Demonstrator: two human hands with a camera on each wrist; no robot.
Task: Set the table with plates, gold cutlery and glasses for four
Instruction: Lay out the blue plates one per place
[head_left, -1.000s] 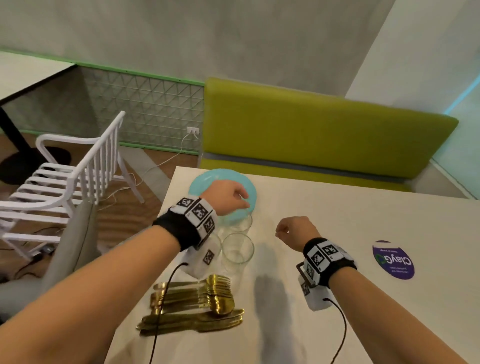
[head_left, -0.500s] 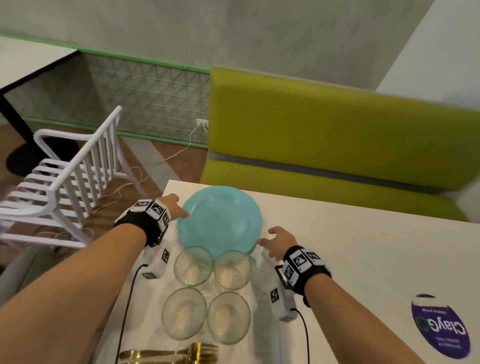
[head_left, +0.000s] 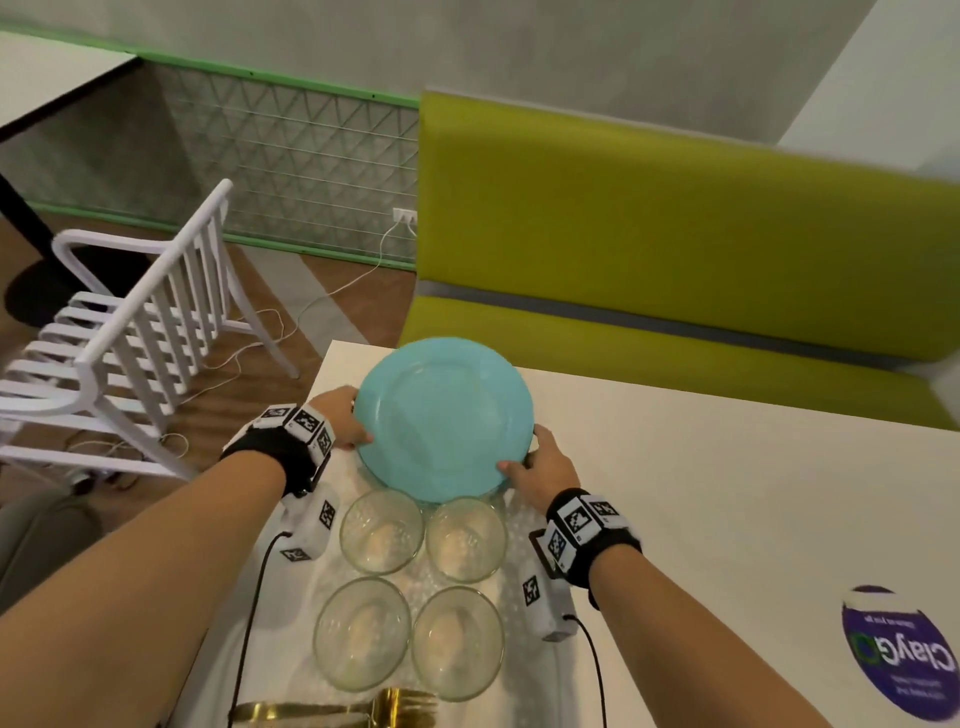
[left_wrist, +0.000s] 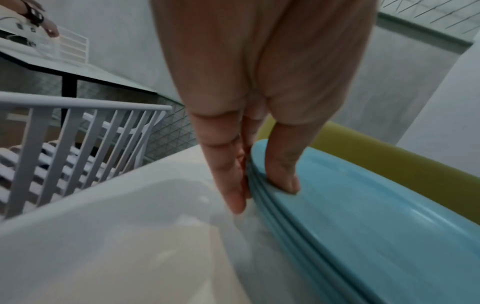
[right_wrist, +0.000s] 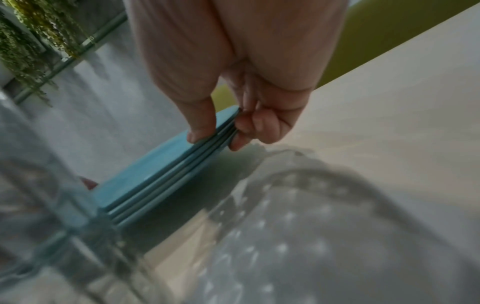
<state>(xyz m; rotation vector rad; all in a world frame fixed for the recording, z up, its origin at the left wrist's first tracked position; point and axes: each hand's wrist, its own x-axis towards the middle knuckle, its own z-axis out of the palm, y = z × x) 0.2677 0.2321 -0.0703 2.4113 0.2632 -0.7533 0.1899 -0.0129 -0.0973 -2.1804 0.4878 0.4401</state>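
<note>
the stack of blue plates (head_left: 444, 418) sits at the table's (head_left: 727, 493) far left corner. the left hand (head_left: 340, 418) pinches its left rim, thumb on top; the right hand (head_left: 543, 467) grips its right rim. just nearer than the stack stand four glasses (head_left: 410, 587), then the gold cutlery (head_left: 363, 709). beyond it, a green bench (head_left: 675, 249).

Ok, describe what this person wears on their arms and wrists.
Both forearms are bare, no sleeves. The left hand and right hand wear nothing. Each wrist has a black band ringed with white blocks printed with black square markers. A white camera box hangs under each wrist, trailing a thin black cable.
</note>
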